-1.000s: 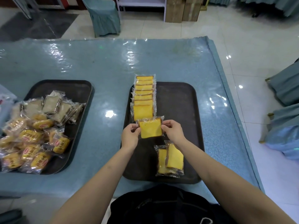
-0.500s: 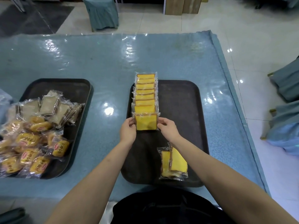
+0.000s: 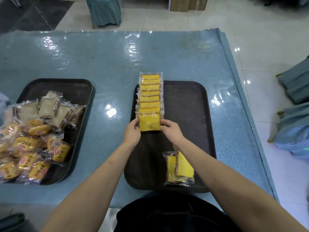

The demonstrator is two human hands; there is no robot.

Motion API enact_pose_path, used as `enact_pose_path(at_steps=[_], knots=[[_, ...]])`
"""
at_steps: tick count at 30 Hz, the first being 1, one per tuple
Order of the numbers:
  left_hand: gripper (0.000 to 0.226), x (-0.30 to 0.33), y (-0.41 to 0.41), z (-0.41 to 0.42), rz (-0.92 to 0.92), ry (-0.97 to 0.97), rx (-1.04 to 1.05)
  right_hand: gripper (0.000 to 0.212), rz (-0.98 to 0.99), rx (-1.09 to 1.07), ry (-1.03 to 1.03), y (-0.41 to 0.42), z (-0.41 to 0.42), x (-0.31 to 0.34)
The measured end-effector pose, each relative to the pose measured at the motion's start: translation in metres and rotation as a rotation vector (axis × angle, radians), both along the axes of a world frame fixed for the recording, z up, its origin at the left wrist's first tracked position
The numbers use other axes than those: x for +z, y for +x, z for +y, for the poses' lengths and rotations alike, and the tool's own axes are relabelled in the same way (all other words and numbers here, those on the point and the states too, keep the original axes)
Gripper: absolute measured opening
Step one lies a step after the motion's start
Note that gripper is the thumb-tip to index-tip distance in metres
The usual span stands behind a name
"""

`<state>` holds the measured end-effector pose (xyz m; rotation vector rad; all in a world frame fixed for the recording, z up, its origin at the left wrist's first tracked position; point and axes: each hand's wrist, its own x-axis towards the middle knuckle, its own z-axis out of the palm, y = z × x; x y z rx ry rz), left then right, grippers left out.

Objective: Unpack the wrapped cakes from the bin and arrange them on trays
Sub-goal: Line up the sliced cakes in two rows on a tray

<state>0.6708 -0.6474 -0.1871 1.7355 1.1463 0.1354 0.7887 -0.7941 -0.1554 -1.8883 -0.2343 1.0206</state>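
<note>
the left tray (image 3: pixel 80 87) is cut off at the left edge, its piled packets partly out of frame. on the middle tray (image 3: pixel 187 114), a row (image 3: pixel 150 94) of overlapping yellow cakes runs far to near; the left hand (image 3: pixel 132 133) and right hand (image 3: pixel 170 131) pinch the nearest cake (image 3: pixel 149 123) by its sides. two cakes (image 3: pixel 179 166) lie near right.
</note>
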Motion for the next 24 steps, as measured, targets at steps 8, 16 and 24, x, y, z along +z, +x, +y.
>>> enact_pose_path(at_steps=[8, 16, 24], knots=[[0.05, -0.001, 0.001, 0.002, 0.031, 0.052, -0.06, 0.045, 0.021, -0.019, 0.008, 0.001, -0.003, 0.0], [0.048, 0.007, -0.003, -0.007, 0.025, 0.025, -0.01, 0.043, 0.023, -0.008, -0.021, 0.002, -0.005, -0.004], [0.046, 0.023, -0.008, -0.022, -0.015, 0.012, 0.02, 0.036, 0.036, -0.019, 0.03, 0.008, -0.014, -0.002]])
